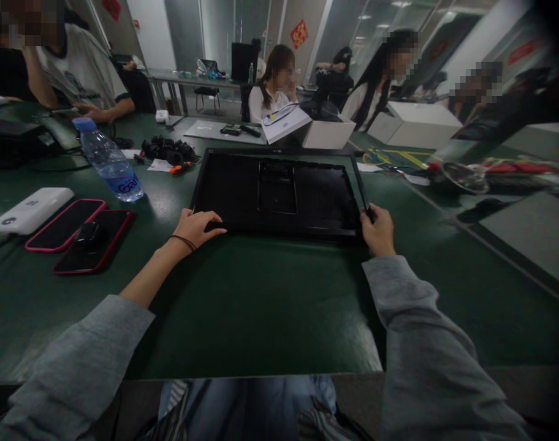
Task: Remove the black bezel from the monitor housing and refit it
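Note:
A black rectangular monitor casing [233, 225] with a thin rim lies on the green table in front of me. Inside it is a raised rectangular section near the middle, and a strip of table shows through along its right side. My left hand [197, 226] is closed on the near left corner, thumb along the front edge and fingers over the rim. At the near right corner, my right hand [378, 229] grips the side rim with curled fingers. A dark hair tie [184, 243] circles my left wrist.
Left on the green table [261, 306] are a water bottle [111, 162], two red-edged phones [68, 223], a black earbud-like case [90, 236] and a white power bank [29, 211]. Opened white boxes [328, 133] and cables [390, 159] lie beyond. Several people sit around.

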A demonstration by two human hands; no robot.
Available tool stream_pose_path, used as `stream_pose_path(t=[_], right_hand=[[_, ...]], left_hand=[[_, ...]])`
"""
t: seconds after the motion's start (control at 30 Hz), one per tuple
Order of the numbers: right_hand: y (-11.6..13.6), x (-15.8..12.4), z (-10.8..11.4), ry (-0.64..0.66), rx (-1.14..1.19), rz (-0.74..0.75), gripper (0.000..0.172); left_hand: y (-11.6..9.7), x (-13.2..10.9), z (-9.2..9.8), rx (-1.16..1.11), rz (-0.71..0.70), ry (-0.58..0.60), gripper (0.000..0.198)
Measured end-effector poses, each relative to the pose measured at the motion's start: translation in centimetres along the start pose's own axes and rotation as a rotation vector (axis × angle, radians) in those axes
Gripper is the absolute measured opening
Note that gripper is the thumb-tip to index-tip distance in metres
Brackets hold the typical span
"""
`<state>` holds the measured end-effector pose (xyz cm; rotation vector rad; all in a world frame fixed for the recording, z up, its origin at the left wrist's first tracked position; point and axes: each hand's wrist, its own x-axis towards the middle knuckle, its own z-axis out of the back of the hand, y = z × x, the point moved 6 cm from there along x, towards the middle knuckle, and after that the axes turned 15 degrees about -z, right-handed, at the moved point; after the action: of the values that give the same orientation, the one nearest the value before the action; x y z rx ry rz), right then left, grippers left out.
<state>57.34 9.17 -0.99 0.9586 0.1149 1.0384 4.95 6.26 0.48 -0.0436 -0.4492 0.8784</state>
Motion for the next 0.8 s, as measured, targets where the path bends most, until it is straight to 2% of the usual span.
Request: stream_pose_path(t=[0.33, 0.5, 0.57, 0.67, 0.73, 0.8], right_hand=[[-1.8, 0.2, -1.1, 0.025, 0.056, -0.037, 0.041], [-1.9, 0.1, -1.4, 0.063, 0.074, -0.034, 0.039], [-2.0, 0.1, -1.4, 0.062, 0.077, -0.047, 0.039], [-2.2, 0.1, -1.5, 0.073, 0.069, -0.079, 0.043], [-2.4, 0.1, -1.6, 0.085, 0.056, -0.103, 0.046], [-2.4, 0.0, -1.6, 0.094, 0.049, -0.12, 0.047]], left_hand=[[0.0, -0.4, 0.3, -0.008, -0.015, -0.003, 0.03], [0.0, -0.7, 1.0, 0.029, -0.016, -0.108, 0.027], [0.9, -1.0, 1.4, 0.044, 0.051, -0.227, 0.031], [3.4, -1.9, 1.9, 0.055, 0.226, -0.422, 0.047], [5.2, -2.4, 1.4, -0.012, 0.335, -0.445, 0.051], [6.6, -2.6, 0.5, -0.127, 0.43, -0.389, 0.05]])
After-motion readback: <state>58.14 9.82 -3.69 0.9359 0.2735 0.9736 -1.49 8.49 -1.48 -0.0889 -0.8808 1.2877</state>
